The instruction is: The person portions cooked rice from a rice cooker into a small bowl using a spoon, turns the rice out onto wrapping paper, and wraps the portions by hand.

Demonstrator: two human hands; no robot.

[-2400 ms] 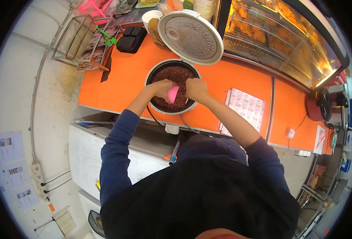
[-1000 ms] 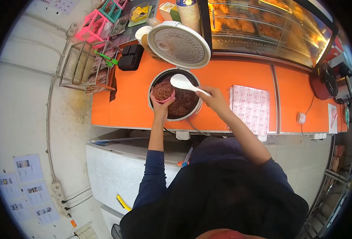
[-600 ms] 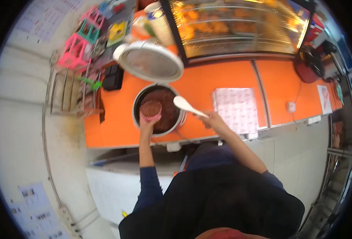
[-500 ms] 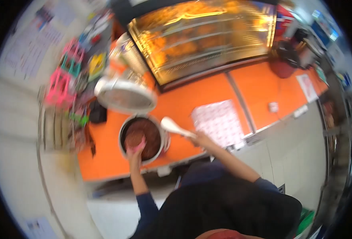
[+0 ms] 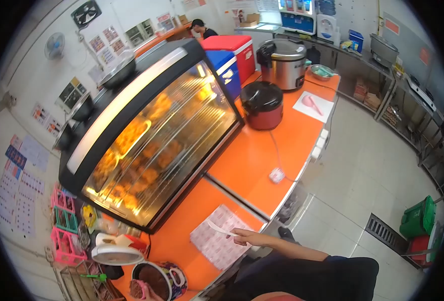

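Note:
My right hand grips the handle of a white rice paddle. The paddle is over a stack of printed wrapping paper on the orange counter. At the bottom edge, my left hand, partly cut off, is closed around a small pink cup filled with brownish-red food, possibly rice. That cup is at the mouth of an open, flower-patterned rice cooker, which holds more of the brown food. Its white lid stands raised behind.
A lit glass food warmer with fried pieces stands along the counter. Farther along are a red rice cooker, a larger steel cooker, cool boxes and a pink paddle. Another person is in the background.
The view has swung to the right and up, bringing the far counter and room into sight. The paddle is now over the wrapping paper. My left hand still has the pink cup at the cooker.

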